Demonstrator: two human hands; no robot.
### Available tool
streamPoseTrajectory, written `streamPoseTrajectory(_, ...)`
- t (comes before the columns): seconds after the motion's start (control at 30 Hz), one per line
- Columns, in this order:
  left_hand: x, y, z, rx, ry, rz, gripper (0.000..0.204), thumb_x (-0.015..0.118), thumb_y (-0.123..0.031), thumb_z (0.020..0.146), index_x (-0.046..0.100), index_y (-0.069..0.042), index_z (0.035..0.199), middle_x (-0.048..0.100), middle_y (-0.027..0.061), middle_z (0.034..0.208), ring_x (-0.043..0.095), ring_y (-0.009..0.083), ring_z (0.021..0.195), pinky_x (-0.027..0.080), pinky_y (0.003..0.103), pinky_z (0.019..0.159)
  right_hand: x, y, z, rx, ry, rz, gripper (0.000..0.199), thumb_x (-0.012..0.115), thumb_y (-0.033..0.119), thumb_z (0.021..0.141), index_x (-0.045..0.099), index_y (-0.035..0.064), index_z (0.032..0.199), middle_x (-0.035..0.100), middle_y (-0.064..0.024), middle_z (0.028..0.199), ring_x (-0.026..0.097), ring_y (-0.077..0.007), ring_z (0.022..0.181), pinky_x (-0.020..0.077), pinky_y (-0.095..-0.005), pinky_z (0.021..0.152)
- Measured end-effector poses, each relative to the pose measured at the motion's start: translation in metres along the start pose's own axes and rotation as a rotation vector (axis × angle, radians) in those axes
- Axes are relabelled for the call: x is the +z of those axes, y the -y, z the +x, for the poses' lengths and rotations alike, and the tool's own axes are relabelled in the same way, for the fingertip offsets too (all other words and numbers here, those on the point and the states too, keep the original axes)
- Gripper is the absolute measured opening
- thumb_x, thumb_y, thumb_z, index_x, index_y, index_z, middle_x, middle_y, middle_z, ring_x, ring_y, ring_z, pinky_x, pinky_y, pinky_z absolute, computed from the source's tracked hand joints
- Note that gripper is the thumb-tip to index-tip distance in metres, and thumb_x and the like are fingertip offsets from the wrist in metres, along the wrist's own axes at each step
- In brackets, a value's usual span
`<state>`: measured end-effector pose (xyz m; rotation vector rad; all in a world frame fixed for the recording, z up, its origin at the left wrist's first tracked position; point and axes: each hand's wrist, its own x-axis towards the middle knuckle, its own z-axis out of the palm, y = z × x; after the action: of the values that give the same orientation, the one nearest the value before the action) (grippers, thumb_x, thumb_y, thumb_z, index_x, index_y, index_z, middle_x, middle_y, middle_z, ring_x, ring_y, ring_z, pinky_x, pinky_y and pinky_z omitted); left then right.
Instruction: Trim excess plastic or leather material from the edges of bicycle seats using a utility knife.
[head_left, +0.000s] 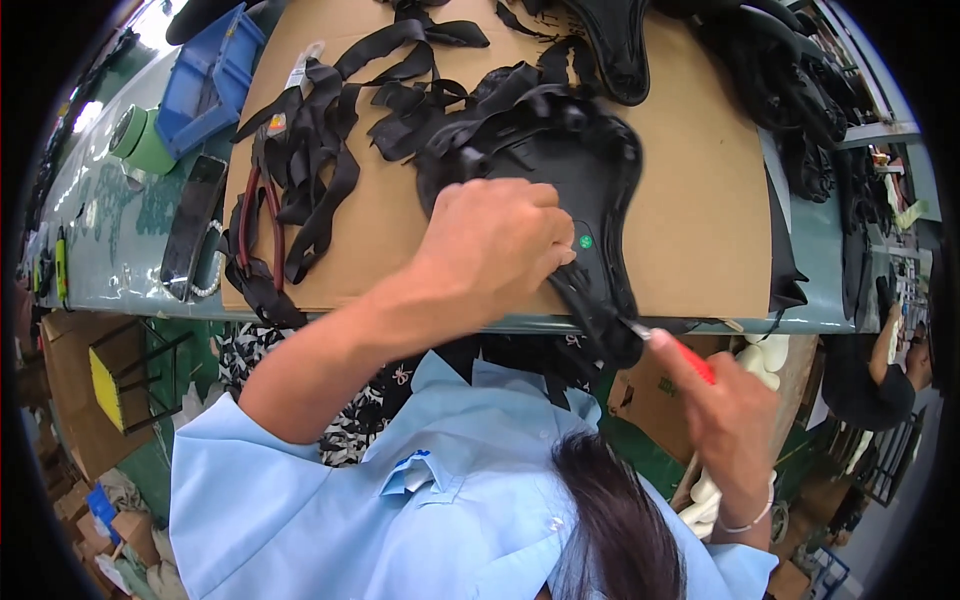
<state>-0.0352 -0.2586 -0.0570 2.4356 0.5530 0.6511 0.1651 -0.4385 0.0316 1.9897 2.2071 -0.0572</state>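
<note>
A black bicycle saddle (610,180) lies underside up at the table's front edge, its narrow nose toward me. My left hand (500,235) is closed in a fist over the middle of the saddle. From it a black strip of cover material (580,295) runs down to the nose; the fingers' exact hold is partly hidden. My right hand (730,410) grips a red-handled knife (690,358), its metal tip touching or very close to the edge of the nose. A small round green sticker (586,242) shows on the saddle's underside.
Black offcut strips (325,165) lie across the cardboard sheet (700,230), beside red-handled pliers (278,230). A second saddle (622,50) sits at the far side. Leftward are a phone (195,225), a green roll (140,140) and a blue bin (205,85). More saddles (775,75) are piled right.
</note>
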Motion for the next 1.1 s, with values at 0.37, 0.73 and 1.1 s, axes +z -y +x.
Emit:
streamPoseTrajectory(0.37, -0.008, 0.013, 0.049, -0.308, 0.372, -0.308, 0.017, 0.070, -0.017, 0.070, 0.066, -0.001, 0.073, 0.062, 0.0080, 0.064, 0.058, 0.0155, 0.057, 0.043, 0.031, 0.055, 0.050, 0.037, 0.011, 0.599, -0.151, 1.800, 0.060, 0.045, 0.017, 0.096, 0.023, 0.0055, 0.150, 0.061, -0.0122, 0.103, 0.057, -0.0119, 0.065, 0.0494, -0.0213, 0.051)
streamPoseTrajectory(0.73, -0.003, 0.035, 0.057, -0.583, 0.211, -1.066, 0.015, 0.074, -0.015, 0.077, 0.069, -0.004, 0.085, 0.064, -0.0021, 0.076, 0.056, 0.0058, 0.072, 0.041, 0.020, 0.069, 0.020, 0.063, 0.040, 0.338, 0.458, 1.983, 0.061, 0.049, 0.020, 0.098, 0.022, 0.0031, 0.150, 0.054, -0.0095, 0.108, 0.055, -0.0108, 0.064, 0.0475, -0.0241, 0.055)
streamPoseTrajectory(1.1, -0.023, 0.064, 0.045, -0.276, -0.205, -0.338, 0.037, 0.053, -0.036, 0.095, 0.065, -0.009, 0.118, 0.063, 0.0142, 0.122, 0.058, 0.0320, 0.114, 0.043, 0.035, 0.098, 0.066, 0.050, 0.075, 0.422, -0.189, 1.840, 0.034, 0.055, 0.013, 0.096, 0.041, 0.0016, 0.124, 0.055, -0.0159, 0.122, 0.064, -0.0222, 0.101, 0.0566, -0.0298, 0.072)
